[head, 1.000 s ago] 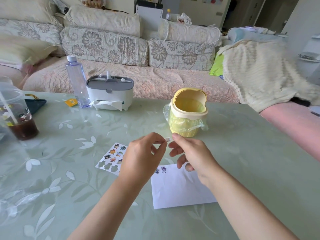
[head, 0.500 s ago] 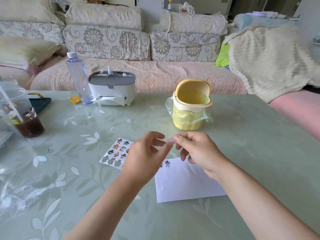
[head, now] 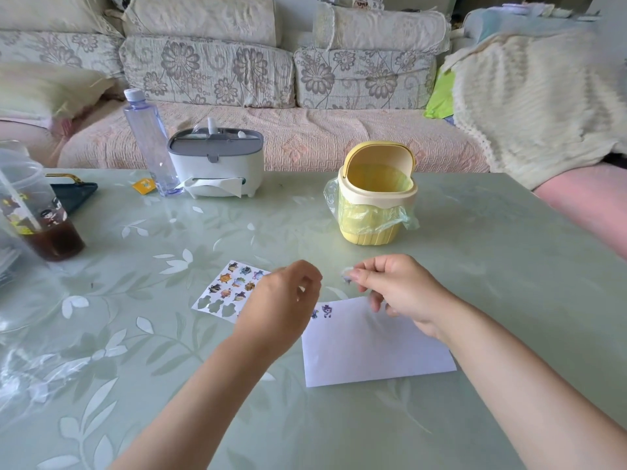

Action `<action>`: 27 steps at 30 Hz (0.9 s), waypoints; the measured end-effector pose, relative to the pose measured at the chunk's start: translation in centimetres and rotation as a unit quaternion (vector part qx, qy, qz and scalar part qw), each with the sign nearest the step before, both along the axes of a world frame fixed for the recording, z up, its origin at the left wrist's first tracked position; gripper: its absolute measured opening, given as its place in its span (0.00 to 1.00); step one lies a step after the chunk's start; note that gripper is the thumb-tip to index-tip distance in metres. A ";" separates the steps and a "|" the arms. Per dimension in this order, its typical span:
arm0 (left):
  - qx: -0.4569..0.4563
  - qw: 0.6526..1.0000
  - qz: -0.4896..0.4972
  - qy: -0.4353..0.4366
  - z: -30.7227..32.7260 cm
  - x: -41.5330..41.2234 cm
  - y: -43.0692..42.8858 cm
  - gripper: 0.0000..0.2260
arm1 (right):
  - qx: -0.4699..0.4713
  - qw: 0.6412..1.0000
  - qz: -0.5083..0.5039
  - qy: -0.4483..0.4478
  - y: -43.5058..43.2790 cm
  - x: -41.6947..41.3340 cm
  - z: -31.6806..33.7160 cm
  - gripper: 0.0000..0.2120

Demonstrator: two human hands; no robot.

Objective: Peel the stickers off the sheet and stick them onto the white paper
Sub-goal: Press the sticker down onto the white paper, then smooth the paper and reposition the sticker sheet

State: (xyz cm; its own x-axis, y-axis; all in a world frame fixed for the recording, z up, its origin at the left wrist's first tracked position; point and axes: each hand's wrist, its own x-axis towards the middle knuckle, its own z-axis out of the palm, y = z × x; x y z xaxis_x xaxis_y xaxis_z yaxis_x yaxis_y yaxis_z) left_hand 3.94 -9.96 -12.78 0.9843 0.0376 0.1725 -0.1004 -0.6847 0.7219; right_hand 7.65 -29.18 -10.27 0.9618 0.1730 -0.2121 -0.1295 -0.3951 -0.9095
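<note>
On the green table [head: 475, 266], two stickers [head: 323, 311] already sit on the white paper [head: 373, 351], our right grip [head: 400, 293] pinches another sticker [head: 346, 276] just above its far edge, our left grip [head: 281, 307] curls, contents unclear, and most of the sheet [head: 230, 286] left of the paper waits unpeeled.

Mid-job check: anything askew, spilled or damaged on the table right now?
Nothing stands out. The sticker sheet lies at an angle with empty cut-outs along its near edge, as expected from peeling. The white paper lies flat; the right hand pinches a sticker. No spill shows.
</note>
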 end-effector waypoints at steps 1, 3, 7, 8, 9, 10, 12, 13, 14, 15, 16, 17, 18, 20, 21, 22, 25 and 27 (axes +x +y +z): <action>0.066 0.998 -0.015 -0.017 -0.7 0.1 0.4 0.07 | -0.038 0.999 0.011 0.015 -0.3 0.1 -0.4 0.06; 0.135 0.989 -0.056 -0.012 -1.9 0.1 0.9 0.09 | -0.103 0.993 0.049 0.041 -0.6 0.4 -1.4 0.07; 0.206 0.971 -0.114 0.029 -3.2 -0.2 0.9 0.19 | -0.162 0.983 0.076 0.031 0.2 1.0 -3.1 0.08; 0.214 0.969 -0.117 0.034 -3.4 -0.2 0.9 0.20 | -0.172 0.982 0.073 0.027 0.4 1.3 -3.5 0.08; 0.219 0.968 -0.120 0.036 -3.5 -0.3 1.0 0.21 | -0.180 0.981 0.070 0.023 0.7 1.5 -3.8 0.08; 0.224 0.966 -0.121 0.036 -3.6 -0.2 0.9 0.22 | -0.188 0.980 0.066 0.021 0.8 1.7 -4.1 0.08; 0.230 0.965 -0.123 0.037 -3.7 -0.2 1.0 0.23 | -0.200 0.978 0.056 0.014 0.9 2.1 -4.6 0.08; 0.230 0.964 -0.124 0.038 -3.7 -0.2 1.0 0.23 | -0.204 0.977 0.054 0.010 0.9 2.3 -4.7 0.08; 0.230 0.965 -0.124 0.037 -3.7 -0.1 1.0 0.23 | -0.208 0.977 0.051 0.008 1.0 2.4 -4.8 0.08; 0.229 0.965 -0.125 0.036 -3.8 -0.1 1.0 0.23 | -0.213 0.976 0.050 0.007 1.0 2.4 -4.8 0.08; 0.229 0.965 -0.125 0.036 -3.8 -0.1 1.0 0.23 | -0.218 0.975 0.049 0.007 1.0 2.4 -4.9 0.08; 0.229 0.965 -0.125 0.037 -3.8 -0.1 1.0 0.24 | -0.222 0.974 0.048 0.007 1.0 2.4 -4.9 0.08; 0.231 0.964 -0.125 0.038 -3.8 -0.1 1.0 0.24 | -0.225 0.973 0.047 0.006 1.1 2.4 -4.9 0.08; 0.234 0.963 -0.125 0.039 -3.9 -0.1 1.0 0.24 | -0.228 0.973 0.044 0.002 1.1 2.3 -4.9 0.08; 0.235 0.963 -0.125 0.038 -3.9 -0.1 0.9 0.24 | -0.231 0.972 0.042 -0.001 1.2 2.2 -4.9 0.08; 0.236 0.963 -0.125 0.037 -3.8 -0.1 0.9 0.24 | -0.236 0.971 0.041 -0.004 1.2 2.2 -4.9 0.08; 0.234 0.964 -0.123 0.039 -3.8 -0.3 0.7 0.24 | -0.267 0.963 0.045 -0.019 1.5 1.9 -4.8 0.07; 0.248 0.961 -0.121 0.029 -3.9 -0.4 0.6 0.23 | -0.279 0.959 0.037 -0.027 1.7 1.7 -4.7 0.07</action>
